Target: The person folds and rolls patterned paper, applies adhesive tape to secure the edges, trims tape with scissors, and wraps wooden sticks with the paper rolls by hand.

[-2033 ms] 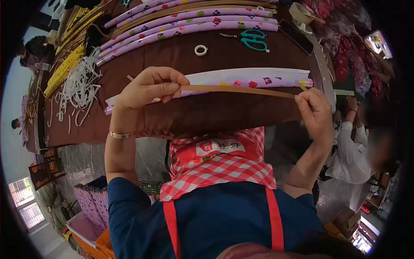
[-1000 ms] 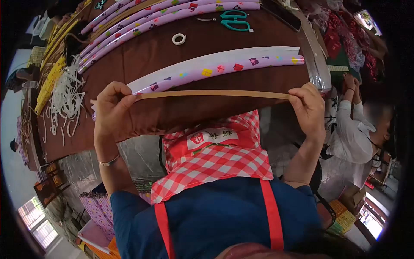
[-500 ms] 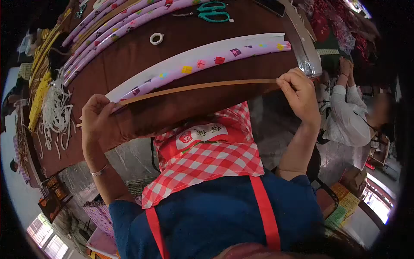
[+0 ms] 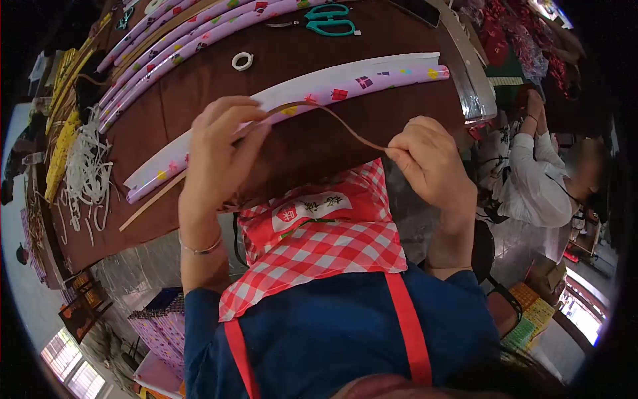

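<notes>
A thin tan strip (image 4: 342,123) runs between my two hands, bowed upward in the middle. My left hand (image 4: 222,149) pinches it, and its other end sticks out to the lower left past the wrist. The strip's right end is pinched by my right hand (image 4: 425,159) beyond the table's front edge. Behind the strip lies a sheet of purple patterned paper (image 4: 382,78), partly rolled, with its white side showing along the back. My left hand covers part of that paper.
On the brown tablecloth (image 4: 199,86) are a tape roll (image 4: 242,61), teal scissors (image 4: 330,20), a phone (image 4: 419,9) and several wrapped purple rolls (image 4: 179,50). White strips (image 4: 90,159) are heaped at the left. A person in white (image 4: 535,186) sits at the right.
The strip was nearly straight and is now bowed. My left hand has moved right along it, toward my right hand, leaving a longer tail at the left. My right hand has shifted slightly left and down.
</notes>
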Tool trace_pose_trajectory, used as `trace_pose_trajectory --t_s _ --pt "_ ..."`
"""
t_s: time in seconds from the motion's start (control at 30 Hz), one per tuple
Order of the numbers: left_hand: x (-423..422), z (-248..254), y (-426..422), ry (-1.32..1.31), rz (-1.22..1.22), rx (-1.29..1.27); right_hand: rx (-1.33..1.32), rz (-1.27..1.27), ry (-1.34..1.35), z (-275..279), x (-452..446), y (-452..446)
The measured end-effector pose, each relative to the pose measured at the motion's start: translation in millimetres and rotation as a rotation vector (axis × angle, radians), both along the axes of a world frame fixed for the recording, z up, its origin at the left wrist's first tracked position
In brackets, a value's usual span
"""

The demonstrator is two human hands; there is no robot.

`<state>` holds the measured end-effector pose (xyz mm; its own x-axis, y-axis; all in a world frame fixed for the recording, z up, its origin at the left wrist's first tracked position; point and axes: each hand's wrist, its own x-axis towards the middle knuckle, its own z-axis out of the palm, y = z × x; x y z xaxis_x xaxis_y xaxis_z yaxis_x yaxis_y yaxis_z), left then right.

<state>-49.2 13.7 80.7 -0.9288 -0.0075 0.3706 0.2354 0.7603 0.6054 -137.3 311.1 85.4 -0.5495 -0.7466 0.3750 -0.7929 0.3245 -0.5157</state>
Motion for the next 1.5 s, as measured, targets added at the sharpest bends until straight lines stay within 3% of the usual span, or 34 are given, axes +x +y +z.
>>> trace_pose_trajectory --t_s 0.1,0.23,0.3,0.43,0.5,0.6,0.8,1.1,1.5 --pt "-24 13 51 0.071 -0.290 0.019 -0.045 0.065 0.017 13 10 -9" --pt "-34 7 75 0.012 -0.445 -0.040 -0.085 0.064 0.133 19 9 -10" --pt "-36 3 72 -0.069 -0.508 0.078 -0.078 0.070 0.105 18 5 -4" --pt "-27 0 69 -0.181 -0.465 0.274 -0.050 0.050 0.087 17 1 2" --pt "-24 -3 67 -0.468 -0.399 0.527 -0.082 0.049 0.105 15 -3 2" --pt "-23 -7 65 -0.658 -0.388 0.736 -0.099 -0.001 0.124 15 -5 3" --pt "-25 -20 64 -0.723 -0.500 1.075 -0.115 -0.054 0.069 13 -2 -2" --pt "-23 -27 56 -0.798 -0.525 1.234 -0.124 -0.131 -0.044 11 0 -9" --pt "-16 -35 46 -0.776 -0.501 1.246 -0.137 -0.168 -0.047 12 0 -4"
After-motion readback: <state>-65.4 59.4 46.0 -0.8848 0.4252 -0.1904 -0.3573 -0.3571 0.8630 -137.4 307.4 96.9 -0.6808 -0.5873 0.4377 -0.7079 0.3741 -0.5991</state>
